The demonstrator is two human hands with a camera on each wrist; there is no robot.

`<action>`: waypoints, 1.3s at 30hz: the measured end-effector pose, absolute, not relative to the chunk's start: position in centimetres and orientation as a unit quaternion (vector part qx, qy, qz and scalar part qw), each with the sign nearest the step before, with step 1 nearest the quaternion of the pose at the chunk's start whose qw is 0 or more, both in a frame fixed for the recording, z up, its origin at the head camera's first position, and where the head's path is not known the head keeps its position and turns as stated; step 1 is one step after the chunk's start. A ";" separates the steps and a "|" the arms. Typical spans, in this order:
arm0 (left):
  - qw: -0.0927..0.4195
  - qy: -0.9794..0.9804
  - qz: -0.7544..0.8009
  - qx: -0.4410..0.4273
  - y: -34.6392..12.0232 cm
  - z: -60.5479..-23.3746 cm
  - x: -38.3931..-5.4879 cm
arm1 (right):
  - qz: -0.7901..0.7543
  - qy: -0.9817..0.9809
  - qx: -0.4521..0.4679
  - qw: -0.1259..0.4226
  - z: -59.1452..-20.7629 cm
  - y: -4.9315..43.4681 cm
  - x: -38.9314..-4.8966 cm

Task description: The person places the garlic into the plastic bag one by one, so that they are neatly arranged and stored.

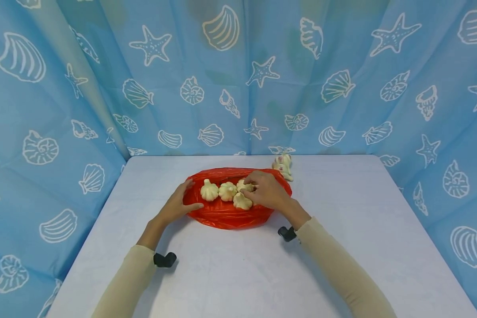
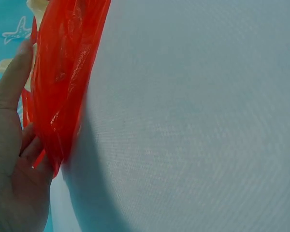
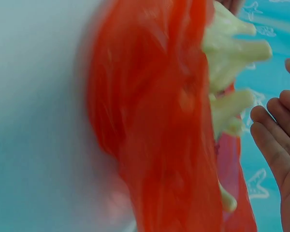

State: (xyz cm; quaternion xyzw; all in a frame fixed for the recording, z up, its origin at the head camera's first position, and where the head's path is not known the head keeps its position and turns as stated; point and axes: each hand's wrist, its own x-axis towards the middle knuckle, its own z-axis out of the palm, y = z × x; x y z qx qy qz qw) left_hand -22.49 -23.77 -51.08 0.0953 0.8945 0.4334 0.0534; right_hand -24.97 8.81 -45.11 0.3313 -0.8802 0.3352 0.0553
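A red plastic bag (image 1: 230, 219) lies with its mouth spread wide on the table. Several whitish garlic bulbs (image 1: 209, 190) sit inside it, stems pointing up. At the bag's left end is my left hand (image 1: 177, 204), thumb and fingers spread around the edge; in the left wrist view the fingers touch the red plastic (image 2: 63, 96). Over the right-hand bulbs (image 1: 243, 201) reaches my right hand (image 1: 271, 191), fingers pointing left. The right wrist view shows its fingers (image 3: 275, 145) nearly straight, beside the stems (image 3: 251, 50) with nothing between them.
A small cream figurine (image 1: 283, 166) stands behind the bag's right end, near the table's back edge. Blue curtains (image 1: 238, 88) with white shell prints enclose the back and sides. The white table (image 1: 238, 274) stretches in front of the bag. A black device (image 1: 164, 260) sits at each wrist.
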 end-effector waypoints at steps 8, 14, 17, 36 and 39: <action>0.057 0.898 0.426 0.090 -23.9 -51.1 -22.6 | 0.356 -0.882 0.293 0.099 -43.2 11.1 -26.4; 0.060 0.899 0.425 0.088 -23.9 -51.2 -22.5 | 0.382 -0.882 0.243 0.129 -42.2 13.3 -27.7; 0.061 0.898 0.426 0.089 -23.9 -51.2 -22.5 | 0.395 -0.879 0.226 0.147 -42.1 14.5 -28.4; 0.057 0.899 0.423 0.095 -23.7 -51.4 -22.4 | 0.392 -0.909 0.103 0.097 -47.4 18.9 -31.3; 0.056 0.900 0.421 0.095 -23.7 -51.5 -22.5 | 0.389 -0.914 0.088 0.075 -48.2 18.9 -31.2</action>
